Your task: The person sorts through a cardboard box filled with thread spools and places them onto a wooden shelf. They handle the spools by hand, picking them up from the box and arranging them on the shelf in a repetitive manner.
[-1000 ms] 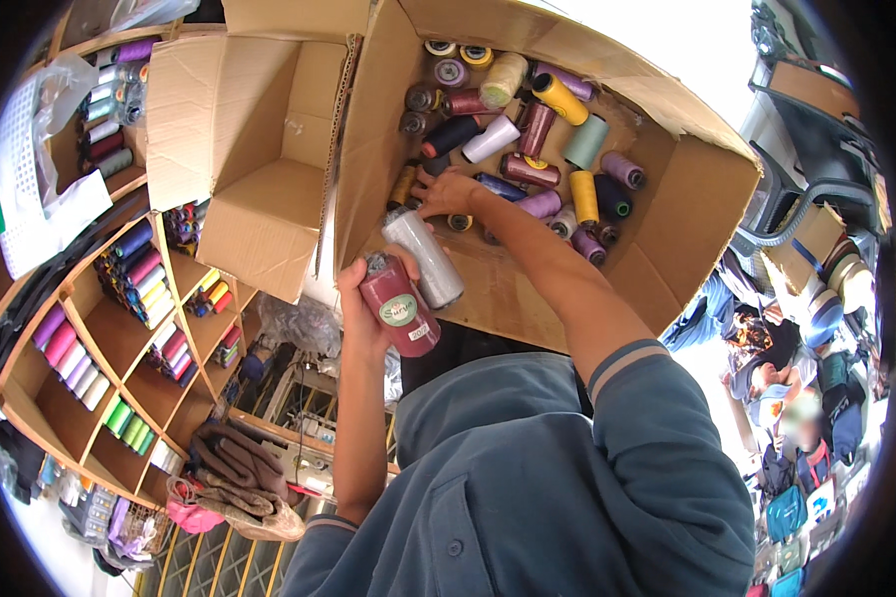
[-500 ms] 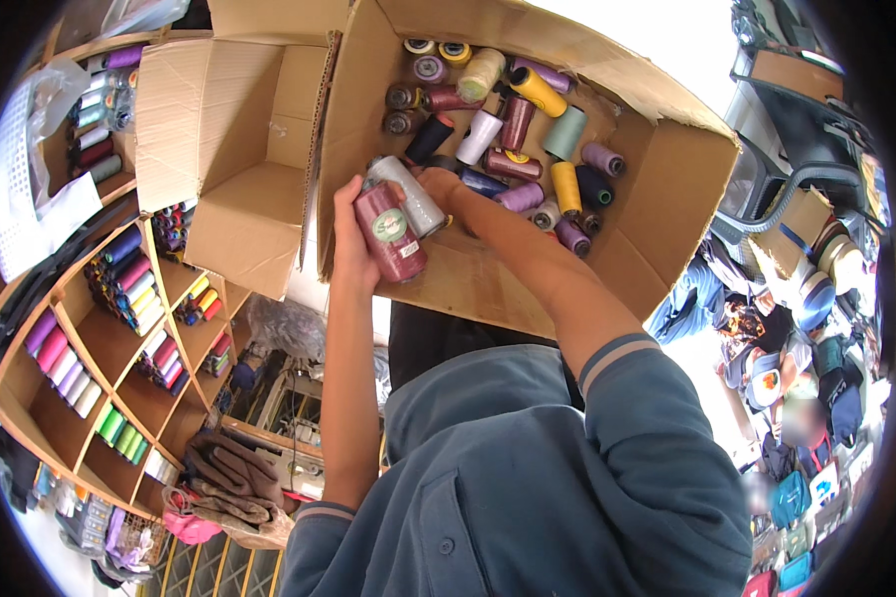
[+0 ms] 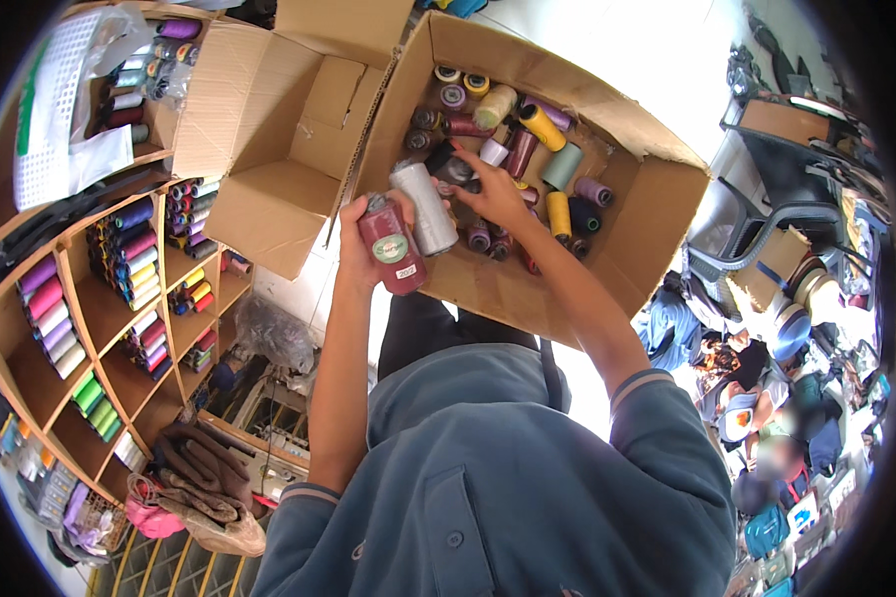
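Dark red thread cone with round end label point(image 3: 392, 249) and pale grey thread cone point(image 3: 424, 207): both held in left hand point(image 3: 360, 239), fingers closed around them, at near rim of the open brown cardboard box point(image 3: 657, 209). Right hand point(image 3: 493, 194) inside box, fingers partly spread, touching loose mixed-colour spools point(image 3: 528, 149); a grip cannot be made out. Judged step: picking cones from box. Next pick needs fingers closing on one spool. Wooden shelf of spools point(image 3: 119, 298) stands to the left.

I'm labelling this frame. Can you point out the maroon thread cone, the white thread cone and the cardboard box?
maroon thread cone point(image 3: 393, 249), head view, on its labelled side.
white thread cone point(image 3: 425, 207), head view, mid-body.
cardboard box point(image 3: 513, 291), head view, near wall.
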`<state>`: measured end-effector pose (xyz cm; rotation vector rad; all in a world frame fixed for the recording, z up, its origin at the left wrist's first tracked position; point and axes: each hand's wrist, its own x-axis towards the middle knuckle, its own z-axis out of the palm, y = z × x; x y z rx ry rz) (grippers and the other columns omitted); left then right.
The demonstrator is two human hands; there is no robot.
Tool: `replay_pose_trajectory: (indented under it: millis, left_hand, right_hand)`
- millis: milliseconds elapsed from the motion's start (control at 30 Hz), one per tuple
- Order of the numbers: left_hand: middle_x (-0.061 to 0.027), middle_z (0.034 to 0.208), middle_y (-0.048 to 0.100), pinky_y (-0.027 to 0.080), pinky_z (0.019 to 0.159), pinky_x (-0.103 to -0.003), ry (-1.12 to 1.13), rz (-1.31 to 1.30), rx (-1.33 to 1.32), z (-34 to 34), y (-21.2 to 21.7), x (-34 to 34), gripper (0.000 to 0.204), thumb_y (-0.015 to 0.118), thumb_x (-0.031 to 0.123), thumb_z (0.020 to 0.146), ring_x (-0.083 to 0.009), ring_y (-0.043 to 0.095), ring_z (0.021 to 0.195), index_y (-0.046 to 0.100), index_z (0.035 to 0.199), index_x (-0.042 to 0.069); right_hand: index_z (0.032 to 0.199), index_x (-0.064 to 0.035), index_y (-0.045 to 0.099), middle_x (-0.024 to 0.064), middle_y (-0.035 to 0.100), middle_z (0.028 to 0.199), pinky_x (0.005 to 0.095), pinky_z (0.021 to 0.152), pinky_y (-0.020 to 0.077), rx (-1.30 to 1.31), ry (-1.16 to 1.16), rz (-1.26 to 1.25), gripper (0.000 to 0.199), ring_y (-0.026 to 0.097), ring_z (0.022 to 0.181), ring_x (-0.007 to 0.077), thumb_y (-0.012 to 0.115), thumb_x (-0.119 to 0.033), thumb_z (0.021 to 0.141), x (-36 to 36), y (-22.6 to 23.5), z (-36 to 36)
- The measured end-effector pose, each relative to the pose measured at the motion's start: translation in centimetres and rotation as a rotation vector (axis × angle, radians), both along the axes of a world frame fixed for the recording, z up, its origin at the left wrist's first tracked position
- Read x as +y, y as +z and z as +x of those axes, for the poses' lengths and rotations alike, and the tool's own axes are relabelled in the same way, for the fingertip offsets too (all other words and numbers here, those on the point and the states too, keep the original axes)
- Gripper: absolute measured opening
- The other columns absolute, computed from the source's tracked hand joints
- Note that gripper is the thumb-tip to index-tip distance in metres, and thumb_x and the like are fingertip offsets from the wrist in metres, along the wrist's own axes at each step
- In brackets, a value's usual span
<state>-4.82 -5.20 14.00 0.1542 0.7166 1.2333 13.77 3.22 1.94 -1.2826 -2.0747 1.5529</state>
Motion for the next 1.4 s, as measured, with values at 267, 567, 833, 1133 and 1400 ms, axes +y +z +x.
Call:
replay_pose_trajectory:
  millis: [267,567,833,1133,1400]
  left_hand:
    - [-0.0301,0.132,0.037,0.031,0.103,-0.057,0.111,0.205,-0.138,-1.5,5.0,-3.9,0.064,0.05,0.072,0.072,-0.0501,0.025,0.131,0.047,0.06,0.01]
    - [-0.0359,0.128,0.033,0.047,0.086,-0.055,-0.062,0.424,-0.301,-7.7,3.4,-16.4,0.062,0.051,0.068,0.073,-0.0486,0.045,0.112,0.055,0.061,0.007]
    - [-0.0306,0.134,0.03,0.044,0.088,-0.062,0.351,0.69,-0.345,-11.9,7.9,-29.2,0.062,0.049,0.071,0.073,-0.0478,0.042,0.116,0.058,0.065,0.01]
    - [-0.026,0.124,0.036,0.053,0.076,-0.053,0.97,0.837,-0.301,-14.5,8.9,-43.9,0.061,0.052,0.072,0.072,-0.042,0.051,0.103,0.054,0.059,0.012]
    - [-0.0211,0.125,0.034,0.054,0.081,-0.051,1.259,0.886,-0.115,-16.1,9.5,-53.4,0.055,0.055,0.068,0.074,-0.0381,0.052,0.109,0.056,0.058,0.016]
  right_hand:
    - [0.126,-0.0095,0.052,0.0051,0.059,0.107,0.029,0.083,0.0475,0.371,-0.232,-0.689,0.049,0.058,0.097,0.0154,0.064,-0.017,0.079,1.2,11.6,4.3]
    - [0.13,-0.0124,0.051,0.0078,0.06,0.112,0.0292,0.088,0.0434,0.112,0.634,-0.512,0.054,0.056,0.102,0.0161,0.065,-0.021,0.078,-4.1,21.9,-6.4]
    - [0.136,-0.0162,0.045,0.0027,0.058,0.099,0.0248,0.079,0.0385,0.165,0.849,-0.382,0.057,0.049,0.088,0.0119,0.065,-0.021,0.083,-16.8,26.6,-19.8]
    - [0.136,-0.0115,0.044,0.0107,0.061,0.081,0.0271,0.061,0.0479,0.111,0.934,-0.662,0.063,0.059,0.067,0.0155,0.047,-0.053,0.089,-29.0,28.1,-31.3]
    - [0.122,0.0007,0.053,0.0122,0.061,0.068,0.0325,0.061,0.0512,-0.378,0.945,-1.306,0.089,0.062,0.064,0.0207,0.028,-0.075,0.082,-36.5,18.7,-33.5]
